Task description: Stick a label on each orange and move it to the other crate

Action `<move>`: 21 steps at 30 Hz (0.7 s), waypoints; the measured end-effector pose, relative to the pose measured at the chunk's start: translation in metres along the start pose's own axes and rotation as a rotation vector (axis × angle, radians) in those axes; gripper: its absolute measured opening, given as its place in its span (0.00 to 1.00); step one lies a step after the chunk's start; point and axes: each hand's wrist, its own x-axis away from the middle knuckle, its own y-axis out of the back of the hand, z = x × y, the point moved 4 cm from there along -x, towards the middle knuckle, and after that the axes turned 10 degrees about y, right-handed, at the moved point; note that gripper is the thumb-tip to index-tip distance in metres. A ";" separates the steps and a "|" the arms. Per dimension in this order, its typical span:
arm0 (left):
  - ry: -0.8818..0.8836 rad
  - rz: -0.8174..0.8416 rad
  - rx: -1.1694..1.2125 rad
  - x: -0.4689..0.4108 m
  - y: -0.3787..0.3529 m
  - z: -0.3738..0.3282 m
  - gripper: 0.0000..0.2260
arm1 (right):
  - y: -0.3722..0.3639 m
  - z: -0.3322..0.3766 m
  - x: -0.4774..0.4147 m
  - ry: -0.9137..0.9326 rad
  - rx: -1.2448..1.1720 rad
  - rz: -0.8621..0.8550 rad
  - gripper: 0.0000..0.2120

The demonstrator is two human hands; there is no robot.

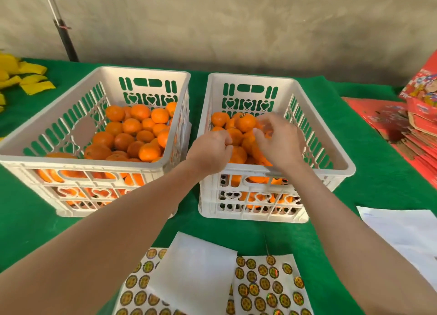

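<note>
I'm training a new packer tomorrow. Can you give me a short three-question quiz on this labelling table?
1. True or false: the left crate and the right crate both hold oranges.
2. The left hand and right hand are over: A the left crate; B the right crate; C neither.
3. Fill in: the label sheets lie on a ___ cloth.
Key: 1 true; 2 B; 3 green.
</note>
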 end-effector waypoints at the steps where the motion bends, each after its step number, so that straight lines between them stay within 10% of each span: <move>1: -0.009 -0.028 0.015 0.001 0.001 -0.001 0.08 | 0.009 0.021 0.014 0.092 -0.125 -0.130 0.05; 4: -0.054 -0.116 0.069 0.008 0.006 -0.002 0.08 | -0.004 0.070 0.074 0.132 -0.393 0.003 0.07; 7: -0.071 -0.154 0.138 0.019 0.009 -0.002 0.09 | -0.054 0.079 0.137 -0.079 -0.361 0.667 0.11; 10: -0.030 -0.189 0.314 0.035 0.013 -0.001 0.12 | -0.089 0.070 0.183 -0.260 -0.182 1.104 0.37; 16: 0.011 -0.426 0.441 0.113 0.012 0.041 0.11 | -0.118 0.071 0.210 -0.275 -0.037 1.042 0.41; 21: 0.429 -0.077 0.318 0.149 -0.029 0.089 0.16 | -0.101 0.066 0.207 -0.332 -0.149 0.733 0.25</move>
